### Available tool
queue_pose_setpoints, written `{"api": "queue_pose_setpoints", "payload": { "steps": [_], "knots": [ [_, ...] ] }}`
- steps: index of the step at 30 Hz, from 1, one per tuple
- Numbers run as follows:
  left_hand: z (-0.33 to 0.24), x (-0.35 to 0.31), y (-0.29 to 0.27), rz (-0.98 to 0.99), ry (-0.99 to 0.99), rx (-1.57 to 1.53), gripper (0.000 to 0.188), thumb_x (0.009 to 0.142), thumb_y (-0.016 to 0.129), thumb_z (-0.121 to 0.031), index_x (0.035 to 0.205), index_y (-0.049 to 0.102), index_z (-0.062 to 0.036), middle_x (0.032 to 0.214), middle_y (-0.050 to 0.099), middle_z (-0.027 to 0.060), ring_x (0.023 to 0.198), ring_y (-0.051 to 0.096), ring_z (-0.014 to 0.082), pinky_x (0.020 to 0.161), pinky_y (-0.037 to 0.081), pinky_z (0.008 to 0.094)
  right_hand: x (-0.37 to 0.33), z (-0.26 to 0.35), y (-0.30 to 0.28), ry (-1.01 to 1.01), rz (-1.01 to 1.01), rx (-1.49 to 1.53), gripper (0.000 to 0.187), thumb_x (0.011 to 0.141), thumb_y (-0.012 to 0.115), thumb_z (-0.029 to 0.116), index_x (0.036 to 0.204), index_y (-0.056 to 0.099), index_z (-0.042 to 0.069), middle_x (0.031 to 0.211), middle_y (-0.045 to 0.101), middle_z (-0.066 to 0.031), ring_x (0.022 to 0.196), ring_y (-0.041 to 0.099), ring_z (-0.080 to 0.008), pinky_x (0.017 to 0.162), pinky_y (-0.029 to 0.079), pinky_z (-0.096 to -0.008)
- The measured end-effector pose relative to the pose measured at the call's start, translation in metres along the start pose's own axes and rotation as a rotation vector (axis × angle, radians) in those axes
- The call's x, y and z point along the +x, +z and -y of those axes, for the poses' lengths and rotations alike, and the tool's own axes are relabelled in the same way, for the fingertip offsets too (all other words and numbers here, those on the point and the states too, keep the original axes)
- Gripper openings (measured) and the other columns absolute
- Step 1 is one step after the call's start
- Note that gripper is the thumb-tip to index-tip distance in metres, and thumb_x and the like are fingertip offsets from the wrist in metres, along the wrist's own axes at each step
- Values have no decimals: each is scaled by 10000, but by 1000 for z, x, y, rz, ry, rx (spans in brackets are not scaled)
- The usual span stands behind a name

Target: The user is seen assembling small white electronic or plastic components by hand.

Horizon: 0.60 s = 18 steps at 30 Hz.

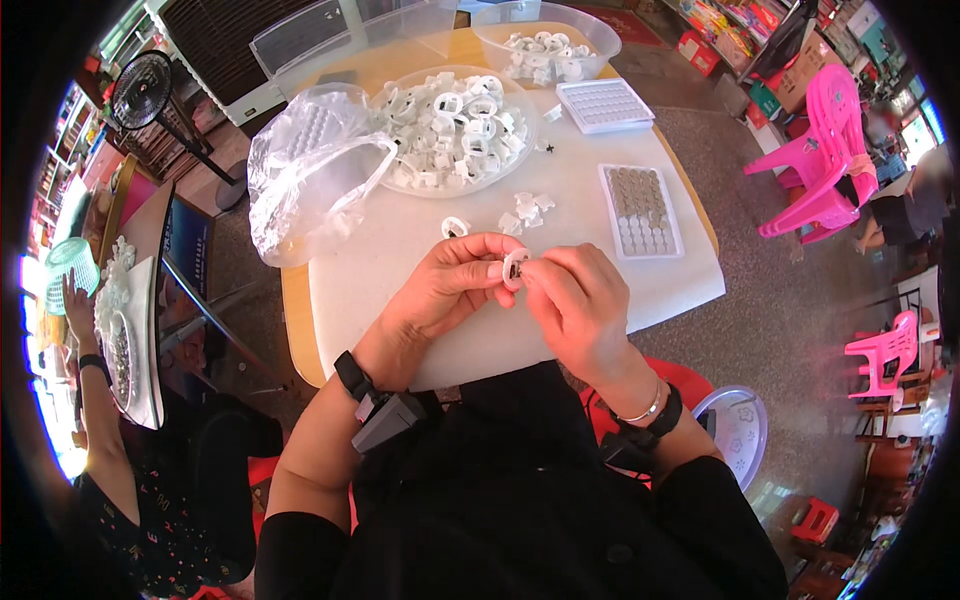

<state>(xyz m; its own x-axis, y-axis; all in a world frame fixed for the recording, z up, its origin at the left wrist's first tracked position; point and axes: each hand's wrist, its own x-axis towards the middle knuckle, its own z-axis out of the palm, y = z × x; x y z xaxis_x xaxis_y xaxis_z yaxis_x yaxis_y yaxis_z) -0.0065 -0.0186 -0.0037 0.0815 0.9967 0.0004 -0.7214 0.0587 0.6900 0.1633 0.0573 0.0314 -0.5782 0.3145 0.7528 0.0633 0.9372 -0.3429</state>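
Between the thumb and fingers of my left hand (440,285) is a small white ring-shaped plastic part (513,270) with a dark inside. The fingertips of my right hand (582,305) are pinched against its right side; whatever they may hold is hidden. Just beyond my left hand lies another white ring part (455,227) on the white table cover (390,345). A few small translucent pieces (527,209) lie loose beyond both hands. To the right sits a white tray (650,253) partly filled with small grey round discs (637,195).
A wide clear bowl (531,150) heaped with white parts stands beyond my hands, beside a crumpled plastic bag (290,215). Farther back are a second clear bowl (608,45) and another white tray (605,105). At left a person's hand (77,305) touches a green basket (70,262).
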Motion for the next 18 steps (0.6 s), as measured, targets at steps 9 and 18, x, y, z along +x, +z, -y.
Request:
{"api": "queue_pose_setpoints", "payload": {
  "steps": [9,18],
  "knots": [
    [1,4,4,22,-62,59,287,861,636,-111,1107,595,31,952,647,88,842,623,155,728,531,276,6,-2,-15,576,138,467,109,808,638,26,887,563,28,759,572,-55,660,575,-135,559,456,-266],
    [2,0,-3,-7,-24,44,264,859,622,-85,1096,593,28,986,636,97,850,625,175,711,542,285,-7,-33,-12,756,83,799,167,840,654,126,946,590,14,785,600,-35,706,553,-87,624,450,-240]
  ]
}}
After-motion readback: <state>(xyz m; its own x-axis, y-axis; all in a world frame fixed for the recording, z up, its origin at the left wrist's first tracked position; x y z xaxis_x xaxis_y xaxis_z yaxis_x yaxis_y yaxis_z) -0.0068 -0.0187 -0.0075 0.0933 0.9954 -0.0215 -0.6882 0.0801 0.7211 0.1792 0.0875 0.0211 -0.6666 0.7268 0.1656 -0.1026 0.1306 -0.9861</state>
